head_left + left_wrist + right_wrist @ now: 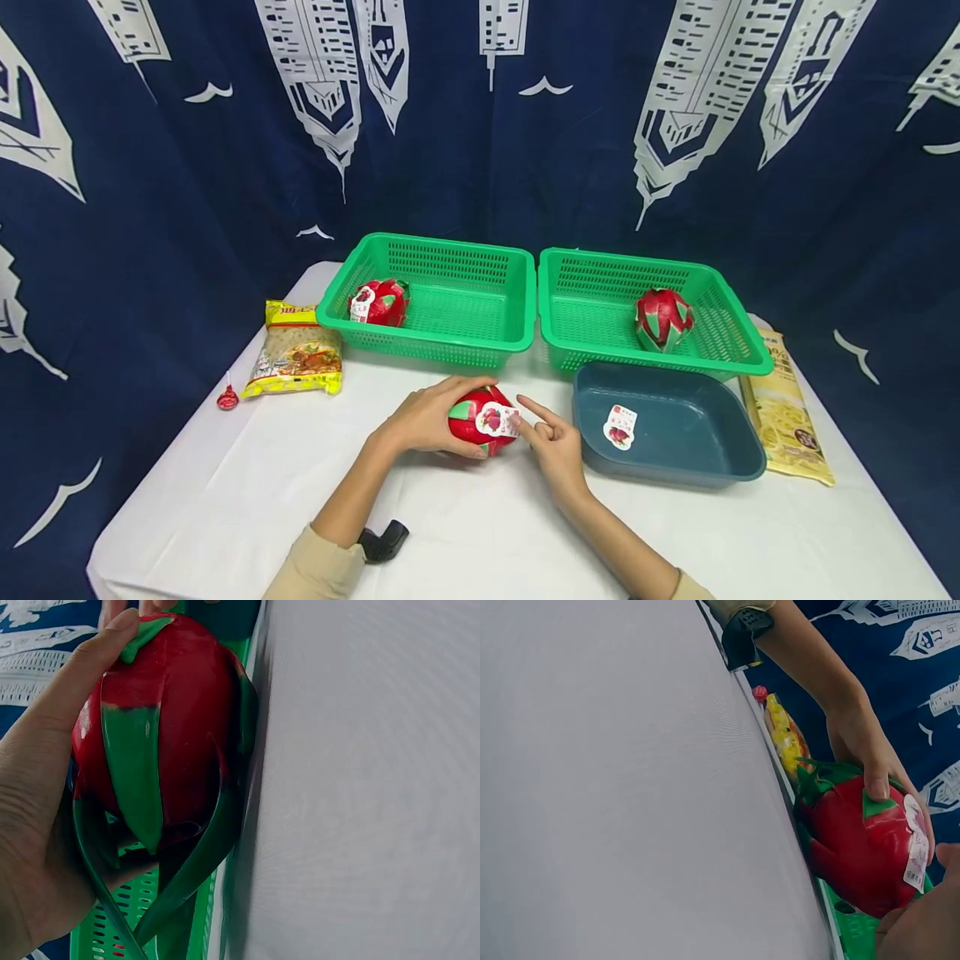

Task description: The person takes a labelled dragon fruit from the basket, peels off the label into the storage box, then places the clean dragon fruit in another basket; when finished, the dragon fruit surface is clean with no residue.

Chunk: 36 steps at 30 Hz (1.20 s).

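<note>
My left hand (426, 421) grips a red dragon fruit (467, 428) with green scales, thumb and fingers spread round its left side, over the white table. A white label (492, 419) with a fruit picture sits on its front; the right wrist view shows the label at the fruit's edge. The thumb of my right hand (557, 450) presses the label's right end. Its index finger points out straight and the other fingers are bent. Right of that hand stands a dark blue basin (675, 467), and a second label (620, 427) lies inside at its left.
Two green baskets (442, 343) stand side by side at the back, a dragon fruit (386, 304) in the left one and another dragon fruit (663, 319) in the right. A yellow noodle packet (296, 350) and red lollipop (227, 398) lie left, a long noodle packet (787, 408) right.
</note>
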{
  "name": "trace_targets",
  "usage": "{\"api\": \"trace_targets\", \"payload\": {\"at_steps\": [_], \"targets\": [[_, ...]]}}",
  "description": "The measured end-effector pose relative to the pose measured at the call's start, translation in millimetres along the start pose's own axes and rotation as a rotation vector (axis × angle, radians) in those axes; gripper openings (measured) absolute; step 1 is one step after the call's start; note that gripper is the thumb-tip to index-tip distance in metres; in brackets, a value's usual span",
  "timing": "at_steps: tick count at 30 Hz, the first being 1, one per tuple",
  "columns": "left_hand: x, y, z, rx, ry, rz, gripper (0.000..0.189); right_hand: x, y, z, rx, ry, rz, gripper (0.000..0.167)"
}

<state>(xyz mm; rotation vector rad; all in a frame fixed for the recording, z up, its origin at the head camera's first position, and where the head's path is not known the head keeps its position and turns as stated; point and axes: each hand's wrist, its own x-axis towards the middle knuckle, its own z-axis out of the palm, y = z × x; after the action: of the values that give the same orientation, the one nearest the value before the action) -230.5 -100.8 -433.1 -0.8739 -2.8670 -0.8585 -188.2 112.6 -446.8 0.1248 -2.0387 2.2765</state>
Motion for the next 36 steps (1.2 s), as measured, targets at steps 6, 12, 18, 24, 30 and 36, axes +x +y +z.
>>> {"api": "trace_targets", "payload": {"at_steps": [6,12,18,24,30,36], "targets": [[3.9,0.6,-0.8,0.000,0.005,0.016,0.091,3.6,17.8,-1.0,0.056,0.069,0.013,0.036],[4.9,0.8,-1.1,0.012,0.001,0.024,0.091,5.6,20.2,0.1,0.034,0.127,-0.010,0.028],[4.9,1.8,-2.1,-0.005,0.000,0.014,0.091,5.5,8.7,-1.0,0.066,0.137,0.049,0.028],[5.0,2.0,-0.6,-0.042,-0.009,0.009,0.091,-5.9,-9.1,-3.4,-0.006,0.060,0.041,0.025],[4.2,0.8,3.1,-0.039,-0.002,0.007,0.090,-23.7,-45.9,-22.0,0.074,-0.032,-0.153,0.007],[2.4,-0.3,4.0,-0.042,0.002,0.006,0.088,-3.8,-112.3,-98.3,-0.074,-0.044,-0.254,0.014]]}}
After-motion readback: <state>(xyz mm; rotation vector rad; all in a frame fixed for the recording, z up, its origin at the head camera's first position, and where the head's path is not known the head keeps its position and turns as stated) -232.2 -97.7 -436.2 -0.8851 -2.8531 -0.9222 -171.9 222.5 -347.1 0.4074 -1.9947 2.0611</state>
